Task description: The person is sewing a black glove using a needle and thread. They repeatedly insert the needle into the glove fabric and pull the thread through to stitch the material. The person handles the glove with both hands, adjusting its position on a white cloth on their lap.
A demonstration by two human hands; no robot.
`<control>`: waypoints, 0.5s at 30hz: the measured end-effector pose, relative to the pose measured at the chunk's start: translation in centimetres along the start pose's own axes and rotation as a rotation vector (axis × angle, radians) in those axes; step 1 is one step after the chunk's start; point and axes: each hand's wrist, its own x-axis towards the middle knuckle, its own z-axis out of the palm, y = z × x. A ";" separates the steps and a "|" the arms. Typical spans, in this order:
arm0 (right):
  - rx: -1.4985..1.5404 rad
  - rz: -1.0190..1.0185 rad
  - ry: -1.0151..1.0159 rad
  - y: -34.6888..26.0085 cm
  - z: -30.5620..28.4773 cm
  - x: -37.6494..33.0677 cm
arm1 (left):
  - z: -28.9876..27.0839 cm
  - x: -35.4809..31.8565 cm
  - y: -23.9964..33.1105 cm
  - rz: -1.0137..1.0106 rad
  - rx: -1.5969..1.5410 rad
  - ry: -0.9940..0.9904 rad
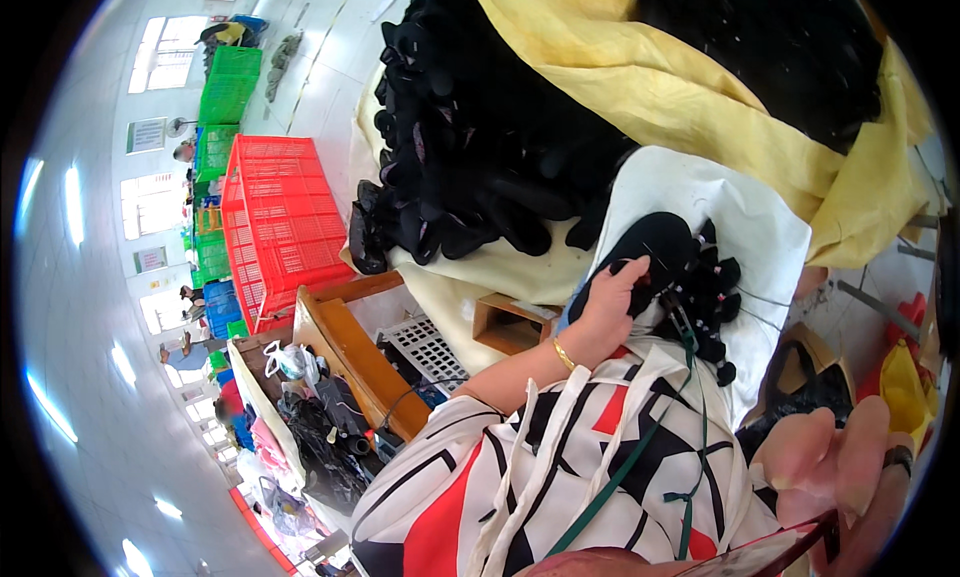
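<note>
Closest to the lens, at the lower right, the right hand (835, 457) shows pale pink and blurred, its fingers curled over the edge of a thin flat dark-rimmed object (770, 552) that it pinches from above; what that object is cannot be told. Just behind it spreads the person's white garment with black and red geometric print (560, 467), crossed by a green cord (640, 447). The left hand (610, 307), with a gold bangle (563, 355) at the wrist, reaches forward and closes its grip on a black oval shoe-sole-shaped piece (655, 247), thumb on top and fingers wrapped underneath. This piece is matte black, smooth and rounded at the far end, and it lies on a white sheet (720, 207) beside a small cluster of similar black pieces (715, 297) carrying pale dots. Beyond, a large heap of black sole pieces (480, 137) rests on yellow cloth (640, 87). To the left stand a small open cardboard box (510, 322), a wooden worktop (350, 352), and stacked red plastic crates (280, 217).
</note>
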 end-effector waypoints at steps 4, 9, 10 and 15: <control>0.058 0.029 -0.137 -0.2 -2.0 1.1 | 0.0 0.3 0.3 0.000 0.027 -0.036; -0.275 0.124 0.102 -1.8 -0.1 -0.3 | -0.2 -0.1 0.2 -0.004 0.019 -0.023; -0.226 0.038 0.090 -0.6 0.4 0.0 | -0.1 0.0 0.1 -0.002 0.014 -0.022; -0.282 -0.092 0.217 1.2 3.1 1.0 | 0.0 -0.1 0.3 -0.012 0.045 -0.064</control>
